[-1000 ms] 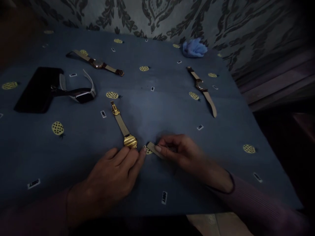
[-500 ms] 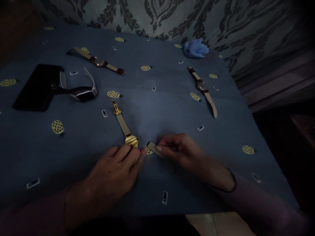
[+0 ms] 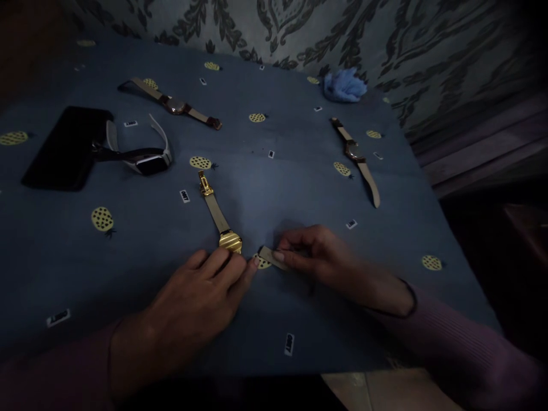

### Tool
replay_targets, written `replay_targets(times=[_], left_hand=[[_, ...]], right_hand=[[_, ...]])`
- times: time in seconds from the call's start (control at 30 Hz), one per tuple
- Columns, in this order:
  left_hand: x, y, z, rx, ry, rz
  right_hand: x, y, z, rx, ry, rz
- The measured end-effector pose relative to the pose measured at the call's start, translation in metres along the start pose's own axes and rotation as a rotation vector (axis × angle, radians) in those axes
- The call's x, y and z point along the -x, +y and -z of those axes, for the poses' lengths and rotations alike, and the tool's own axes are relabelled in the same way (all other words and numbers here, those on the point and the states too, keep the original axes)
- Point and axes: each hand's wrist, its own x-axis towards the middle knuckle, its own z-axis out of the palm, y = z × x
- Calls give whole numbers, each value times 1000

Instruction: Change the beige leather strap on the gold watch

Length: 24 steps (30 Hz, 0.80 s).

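Observation:
A gold wristwatch [image 3: 230, 242] lies face down, one beige-backed strap with a gold buckle [image 3: 206, 185] stretching away from me. My left hand [image 3: 201, 291] rests over the near edge of its case, fingers bent and pressing on it; that edge is hidden. In my right hand [image 3: 310, 254], a loose piece of watch strap [image 3: 273, 257], beige on the side I see, is pinched between thumb and fingers. Its free end points at the watch case, a small gap away, close to my left thumb. The rest of this strap is covered by the right hand.
Two more wristwatches with brown-and-beige straps lie at the back left [image 3: 174, 106] and right [image 3: 354, 150]. A smartwatch [image 3: 154, 165] sits beside a black phone [image 3: 66, 148]. A crumpled blue cloth [image 3: 345, 85] is near the wall. Pineapple-print cloth covers the table [image 3: 299, 188].
The view has shifted slightly. Both hands keep nearly the same places, the left on the gold wristwatch and the right on the strap piece.

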Motion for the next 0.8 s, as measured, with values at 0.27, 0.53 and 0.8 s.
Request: replay_targets(times=[0.27,0.53,0.8], left_hand=[[-1,-2,1,0,-10,3],[3,-2,0,13,-32,10],[4,-3,-1,16,-56,6]], right_hand=[[-3,-5,4,6,-21,5],[-6,-9,9,2,-89,5],[-5,-12,8,-13,-80,-17]])
